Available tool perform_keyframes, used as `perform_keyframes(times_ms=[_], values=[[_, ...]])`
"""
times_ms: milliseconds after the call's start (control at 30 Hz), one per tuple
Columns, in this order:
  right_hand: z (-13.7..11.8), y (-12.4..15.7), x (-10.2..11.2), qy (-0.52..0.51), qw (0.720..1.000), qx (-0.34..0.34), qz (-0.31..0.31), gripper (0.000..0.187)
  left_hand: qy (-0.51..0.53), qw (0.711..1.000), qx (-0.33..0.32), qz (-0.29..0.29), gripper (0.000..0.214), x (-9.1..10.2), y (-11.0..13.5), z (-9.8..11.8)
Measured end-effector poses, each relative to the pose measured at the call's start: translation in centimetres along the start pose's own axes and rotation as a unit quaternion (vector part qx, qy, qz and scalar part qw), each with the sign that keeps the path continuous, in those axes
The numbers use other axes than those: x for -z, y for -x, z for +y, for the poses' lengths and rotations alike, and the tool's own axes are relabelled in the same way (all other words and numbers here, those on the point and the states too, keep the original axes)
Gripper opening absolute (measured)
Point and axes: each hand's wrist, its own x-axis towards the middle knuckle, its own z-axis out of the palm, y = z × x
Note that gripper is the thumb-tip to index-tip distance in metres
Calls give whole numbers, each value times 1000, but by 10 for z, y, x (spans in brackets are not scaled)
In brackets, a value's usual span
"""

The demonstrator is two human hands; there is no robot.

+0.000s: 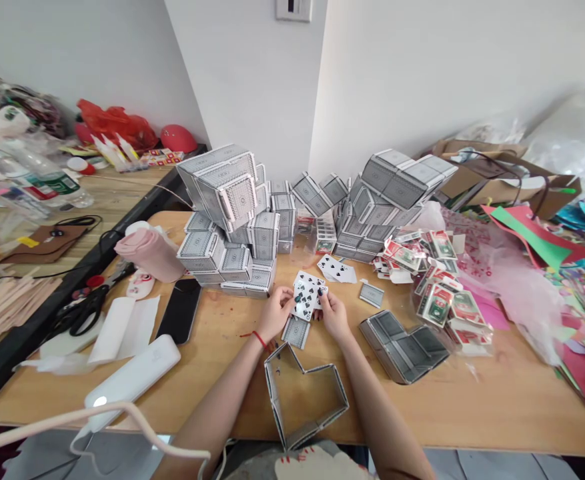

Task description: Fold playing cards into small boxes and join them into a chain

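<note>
Between my two hands, playing cards (305,297) are held up with their spade faces toward me. My left hand (278,308) pinches their left edge, and my right hand (333,311) grips the right edge. Just below, a card with a grey patterned back (296,331) lies on the table. Nearer to me, between my forearms, stands an open heart-shaped frame (271,387) made of folded cards. A second heart-shaped card piece (405,350) sits to the right of my right hand. Beyond my hands, some loose spade cards (337,269) lie face up.
Stacked card boxes stand at the back left (225,193) and back right (387,187). Opened card packs (437,300) pile up on the right. To the left are a phone (179,311), a pink roll (149,253), black scissors (89,307) and a white device with a cable (132,380).
</note>
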Motion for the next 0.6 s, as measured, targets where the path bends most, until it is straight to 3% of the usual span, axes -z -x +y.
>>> perform_keyframes(times_ms=[100,267,600], values=[[3,0,0,10,1000,-4,-6,42,22,1000,6,-15,35,1,-2,1],[7,-1,0,20,999,4,-37,37,19,999,26,-11,24,1,-4,-1],[7,1,2,49,997,3,-61,34,1,1000,5,-18,31,3,-3,0]])
